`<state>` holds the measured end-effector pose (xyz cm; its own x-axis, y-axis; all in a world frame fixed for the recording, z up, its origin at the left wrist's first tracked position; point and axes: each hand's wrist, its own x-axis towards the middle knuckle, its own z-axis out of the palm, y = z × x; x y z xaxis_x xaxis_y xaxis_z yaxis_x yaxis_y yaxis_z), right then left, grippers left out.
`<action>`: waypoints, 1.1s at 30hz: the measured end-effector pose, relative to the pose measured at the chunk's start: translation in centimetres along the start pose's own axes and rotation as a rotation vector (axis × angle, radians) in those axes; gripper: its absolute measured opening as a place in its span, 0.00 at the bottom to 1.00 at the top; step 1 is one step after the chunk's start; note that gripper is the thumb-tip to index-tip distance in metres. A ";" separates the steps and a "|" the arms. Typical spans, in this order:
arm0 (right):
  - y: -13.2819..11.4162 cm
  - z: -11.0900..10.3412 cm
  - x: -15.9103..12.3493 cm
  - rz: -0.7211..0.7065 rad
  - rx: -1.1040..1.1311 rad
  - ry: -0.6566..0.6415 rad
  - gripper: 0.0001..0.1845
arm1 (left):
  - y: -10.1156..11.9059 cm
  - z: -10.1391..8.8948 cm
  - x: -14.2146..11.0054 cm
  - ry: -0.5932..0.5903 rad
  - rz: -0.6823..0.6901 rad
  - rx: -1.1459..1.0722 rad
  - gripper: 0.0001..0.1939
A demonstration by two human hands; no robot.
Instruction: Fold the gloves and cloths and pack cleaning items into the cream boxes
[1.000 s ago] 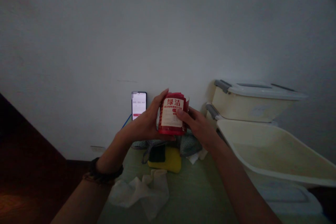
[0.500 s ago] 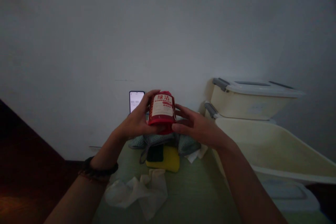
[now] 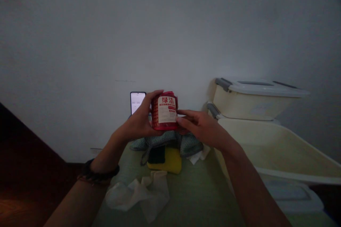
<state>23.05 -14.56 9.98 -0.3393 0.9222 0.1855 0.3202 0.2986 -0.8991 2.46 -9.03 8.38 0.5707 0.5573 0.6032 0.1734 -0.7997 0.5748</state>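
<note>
Dim room; a pale, plain wall (image 3: 170, 35) is seen behind a light green tabletop (image 3: 197, 191). A red package (image 3: 167, 112) with a cream label and red lettering is held up above the back part of the table, label turned towards the viewer. It is grasped from its left side by the left hand (image 3: 138, 122), thumb below, fingers wrapped over the top. The package's right edge is touched by the thumb and fingertips of the right hand (image 3: 209, 127); whether they are pinched tight cannot be told. A dark bracelet (image 3: 101, 173) is worn on the left wrist.

Behind the left hand, a lit phone (image 3: 137, 102) is propped upright, its lower part hidden. Beneath the package, grey-green cloths (image 3: 190, 145) are bunched, with a yellow sponge (image 3: 173, 165) and a dark green pad (image 3: 157, 155) just in front. Nearer, a crumpled whitish sheet (image 3: 156, 198) is spread. To the right, a lidded box (image 3: 255, 104) is stacked above an open cream bin (image 3: 279, 143).
</note>
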 end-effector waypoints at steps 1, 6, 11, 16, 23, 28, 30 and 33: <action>-0.2 0.2 -0.1 -0.014 -0.075 0.007 0.17 | 0.1 0.0 0.0 -0.010 0.012 0.021 0.50; -1.1 1.0 -0.3 -0.057 -0.654 0.181 0.11 | 0.6 0.4 0.4 -0.023 0.123 0.182 0.48; -0.8 1.6 0.1 0.063 -0.932 0.230 0.15 | 0.3 0.7 0.7 0.002 0.169 0.358 0.47; -0.7 2.8 0.3 0.035 -1.066 0.248 0.17 | -0.1 1.2 0.6 0.000 0.023 0.524 0.49; -1.3 3.3 -0.1 -0.026 -0.828 0.249 0.20 | -0.5 1.4 0.7 0.179 0.067 0.590 0.49; -0.5 2.7 0.0 -0.031 -0.492 0.219 0.24 | -0.8 1.2 0.5 0.124 0.180 0.381 0.62; 0.1 2.4 0.3 -0.049 -0.365 0.203 0.21 | -0.7 0.9 0.2 -0.012 0.100 0.177 0.63; 0.7 2.0 0.7 -0.093 -0.187 0.181 0.22 | -0.5 0.5 -0.1 -0.001 -0.040 -0.236 0.48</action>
<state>21.24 -14.21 8.68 -0.2164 0.9127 0.3467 0.4589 0.4085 -0.7890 2.76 -8.80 7.77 0.5678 0.5875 0.5765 0.0039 -0.7023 0.7119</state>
